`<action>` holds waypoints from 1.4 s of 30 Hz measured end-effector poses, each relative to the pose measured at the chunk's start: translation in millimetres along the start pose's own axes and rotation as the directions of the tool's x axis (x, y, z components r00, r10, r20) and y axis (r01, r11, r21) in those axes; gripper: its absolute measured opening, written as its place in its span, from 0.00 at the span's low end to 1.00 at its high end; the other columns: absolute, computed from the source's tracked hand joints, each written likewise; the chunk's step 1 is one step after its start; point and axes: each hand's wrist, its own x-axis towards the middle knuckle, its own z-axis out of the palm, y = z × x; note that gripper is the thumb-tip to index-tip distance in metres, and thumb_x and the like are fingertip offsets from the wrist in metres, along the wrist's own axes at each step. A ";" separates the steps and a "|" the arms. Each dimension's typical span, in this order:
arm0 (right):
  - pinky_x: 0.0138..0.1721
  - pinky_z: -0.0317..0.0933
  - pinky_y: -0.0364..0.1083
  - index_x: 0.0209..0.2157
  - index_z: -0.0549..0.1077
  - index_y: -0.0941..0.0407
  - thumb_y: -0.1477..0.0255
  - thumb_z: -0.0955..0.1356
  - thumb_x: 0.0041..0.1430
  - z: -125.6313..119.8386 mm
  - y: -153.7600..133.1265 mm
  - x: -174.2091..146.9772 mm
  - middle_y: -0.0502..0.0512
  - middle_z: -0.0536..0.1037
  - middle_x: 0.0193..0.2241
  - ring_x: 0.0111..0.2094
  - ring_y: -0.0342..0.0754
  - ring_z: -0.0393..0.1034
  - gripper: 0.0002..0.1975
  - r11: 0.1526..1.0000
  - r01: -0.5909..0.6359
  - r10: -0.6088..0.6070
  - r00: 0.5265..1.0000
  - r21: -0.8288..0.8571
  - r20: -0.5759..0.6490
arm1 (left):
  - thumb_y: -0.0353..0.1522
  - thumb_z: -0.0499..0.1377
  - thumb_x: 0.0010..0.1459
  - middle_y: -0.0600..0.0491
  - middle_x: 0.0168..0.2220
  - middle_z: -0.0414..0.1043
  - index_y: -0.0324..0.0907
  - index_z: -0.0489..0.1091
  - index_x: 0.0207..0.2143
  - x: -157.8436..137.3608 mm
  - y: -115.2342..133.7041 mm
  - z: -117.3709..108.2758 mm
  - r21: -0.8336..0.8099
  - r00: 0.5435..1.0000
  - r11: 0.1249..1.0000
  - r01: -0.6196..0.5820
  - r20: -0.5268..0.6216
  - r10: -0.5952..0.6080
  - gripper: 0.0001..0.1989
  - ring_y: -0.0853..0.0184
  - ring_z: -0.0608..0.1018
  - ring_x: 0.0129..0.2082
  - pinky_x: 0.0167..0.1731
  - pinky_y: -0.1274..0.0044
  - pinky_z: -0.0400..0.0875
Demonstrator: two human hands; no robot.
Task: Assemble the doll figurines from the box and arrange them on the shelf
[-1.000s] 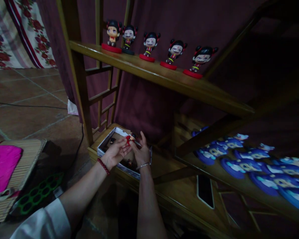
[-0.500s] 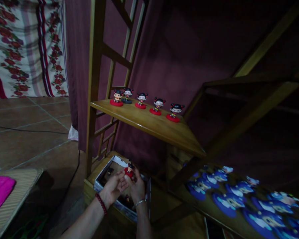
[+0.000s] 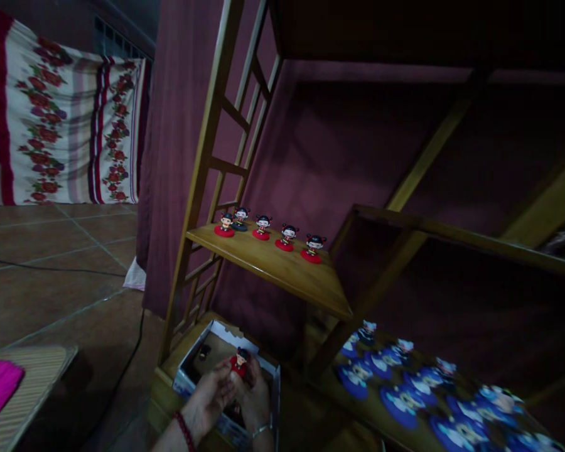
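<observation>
A small figurine with black hair and a red base is between my two hands, above an open cardboard box. My left hand, with a dark red bead bracelet at the wrist, pinches it from the left. From the other side my right hand, wearing a silver bracelet, grips it with the thumb in front. A dark little figurine lies in the box, and another is partly hidden below my hands. Several black-haired figurines on red or dark bases stand on the wooden shelf above.
Blue figurines crowd a lower shelf at the right. Wooden posts and a lattice side panel frame the unit. A bamboo mat with a pink cloth lies at lower left, and a black cable crosses the floor.
The view has tilted up and shifted, so the shelf figurines, box and hands sit lower in the picture. Both hands still hold the same figurine over the box.
</observation>
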 end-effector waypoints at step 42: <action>0.37 0.67 0.45 0.41 0.66 0.55 0.75 0.68 0.43 40.9 -214.7 -61.9 0.51 0.76 0.35 0.33 0.45 0.72 0.19 0.845 0.360 -0.292 0.930 -0.395 0.224 | 0.20 0.56 0.46 0.51 0.23 0.71 0.35 0.67 0.33 -186.1 81.1 70.2 0.194 0.877 0.872 -0.449 0.283 0.389 0.09 0.76 0.71 0.18 0.19 0.85 0.64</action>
